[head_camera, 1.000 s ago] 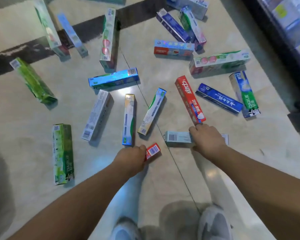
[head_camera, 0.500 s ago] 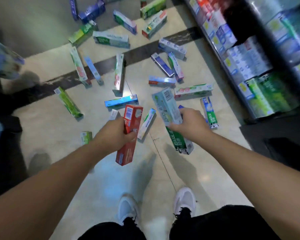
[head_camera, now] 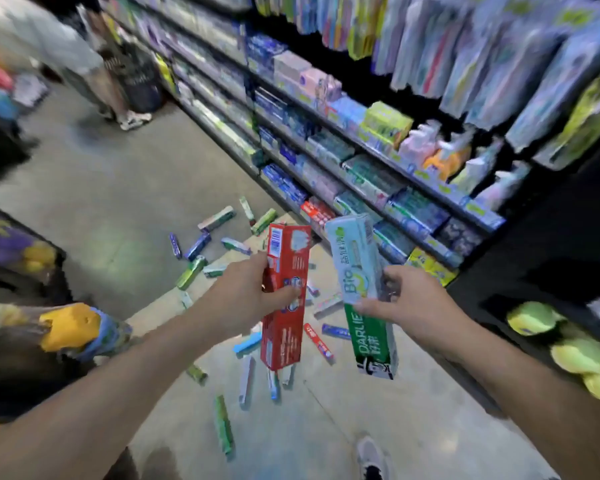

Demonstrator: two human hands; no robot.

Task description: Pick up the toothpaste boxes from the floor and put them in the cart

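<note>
My left hand (head_camera: 246,299) grips a red toothpaste box (head_camera: 284,299) upright at mid-frame, thumb across its front. My right hand (head_camera: 406,303) holds a pale blue and green toothpaste box (head_camera: 361,292) marked Bio and Darlie, tilted a little, just right of the red one. Both boxes are well above the floor. Several more toothpaste boxes (head_camera: 194,270) lie scattered on the floor (head_camera: 118,209) beyond and below my hands. I cannot make out a cart in this blurred frame.
Store shelves (head_camera: 361,161) packed with toothpaste and hanging toothbrushes line the right side of the aisle. A person (head_camera: 94,67) stands at the far left end. Dark displays with yellow goods (head_camera: 70,327) sit at the left, and yellow-green goods (head_camera: 575,351) at the lower right.
I have risen from crouching. Both hands took a box off the floor and lifted it. The view swung up from the floor to the aisle and shelves.
</note>
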